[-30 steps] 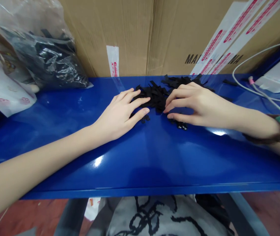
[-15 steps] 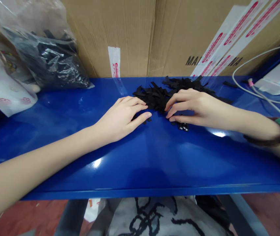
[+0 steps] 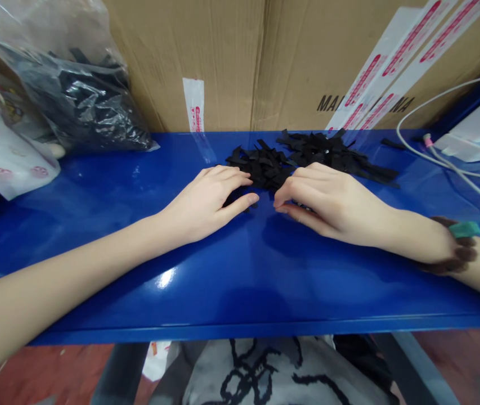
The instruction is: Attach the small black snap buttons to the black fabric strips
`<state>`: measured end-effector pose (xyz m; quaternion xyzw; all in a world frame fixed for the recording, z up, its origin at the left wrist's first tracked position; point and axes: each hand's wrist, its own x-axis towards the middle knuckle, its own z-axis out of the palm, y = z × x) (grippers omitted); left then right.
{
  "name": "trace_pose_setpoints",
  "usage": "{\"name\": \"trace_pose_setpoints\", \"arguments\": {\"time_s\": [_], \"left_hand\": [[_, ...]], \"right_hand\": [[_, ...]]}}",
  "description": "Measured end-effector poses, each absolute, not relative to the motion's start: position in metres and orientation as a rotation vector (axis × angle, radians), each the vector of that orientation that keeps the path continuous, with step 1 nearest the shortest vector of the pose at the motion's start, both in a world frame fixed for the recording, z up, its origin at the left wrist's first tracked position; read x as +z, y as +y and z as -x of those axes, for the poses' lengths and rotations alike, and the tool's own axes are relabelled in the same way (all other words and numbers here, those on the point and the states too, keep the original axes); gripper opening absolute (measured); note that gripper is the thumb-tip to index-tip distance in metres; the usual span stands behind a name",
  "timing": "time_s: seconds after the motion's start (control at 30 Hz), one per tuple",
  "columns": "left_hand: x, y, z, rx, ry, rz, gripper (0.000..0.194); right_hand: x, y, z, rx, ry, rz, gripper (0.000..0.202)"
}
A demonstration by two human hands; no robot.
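Two loose heaps of short black fabric-like strips lie on a blue tabletop (image 3: 206, 287). My left hand (image 3: 206, 203) lies palm down at the near-left edge of the left heap (image 3: 265, 164), fingers spread and thumb stretched out. Some black bits show under its thumb side. My right hand (image 3: 328, 199) is just in front of the right heap (image 3: 319, 147), with thumb and index fingertip pinched together. Whatever sits between those fingertips is too small or hidden to make out. A brown scrunchie (image 3: 454, 264) with a green piece circles the right wrist.
A cardboard box (image 3: 223, 50) stands along the back. At the left are a clear plastic bag (image 3: 92, 107) of black pieces and a white patterned bag (image 3: 16, 163). A white cable (image 3: 438, 160) and white device (image 3: 471, 135) sit at the right.
My right hand has come nearer to me and its thumb and index finger have closed together. It now covers the small shiny pieces seen before. My left hand has stayed put.
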<state>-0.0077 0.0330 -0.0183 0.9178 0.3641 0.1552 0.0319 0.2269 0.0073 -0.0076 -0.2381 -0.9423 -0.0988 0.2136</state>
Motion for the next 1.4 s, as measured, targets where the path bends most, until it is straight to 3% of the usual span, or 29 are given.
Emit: {"name": "trace_pose_setpoints", "arguments": {"time_s": [0.1, 0.4, 0.57, 0.7, 0.9, 1.1, 1.4], "left_hand": [[-0.018, 0.033, 0.007, 0.487, 1.129, -2.852, 0.045], [-0.022, 0.034, 0.008, 0.600, 1.076, -2.879, 0.038], [-0.015, 0.029, 0.007, 1.054, 0.911, -2.820, 0.029], [-0.007, 0.021, 0.006, 1.316, 0.802, -2.750, 0.007], [-0.010, 0.020, 0.007, 1.168, 0.672, -2.792, 0.008], [-0.015, 0.023, 0.006, 1.016, 0.619, -2.961, 0.017], [-0.015, 0.025, 0.008, 0.934, 0.590, -3.008, 0.014]], "right_hand": [[-0.010, 0.006, -0.224, -0.417, -2.636, 0.565, 0.019], [-0.013, 0.009, -0.224, -0.420, -2.633, 0.495, 0.014], [-0.014, 0.009, -0.224, -0.423, -2.623, 0.479, 0.014], [-0.014, 0.008, -0.224, -0.283, -2.586, 0.523, 0.011], [-0.014, 0.007, -0.223, 0.191, -2.484, 0.603, 0.009], [-0.016, 0.008, -0.225, 0.132, -2.539, 0.544, 0.015], [-0.019, 0.010, -0.224, 0.025, -2.574, 0.513, 0.016]]}}
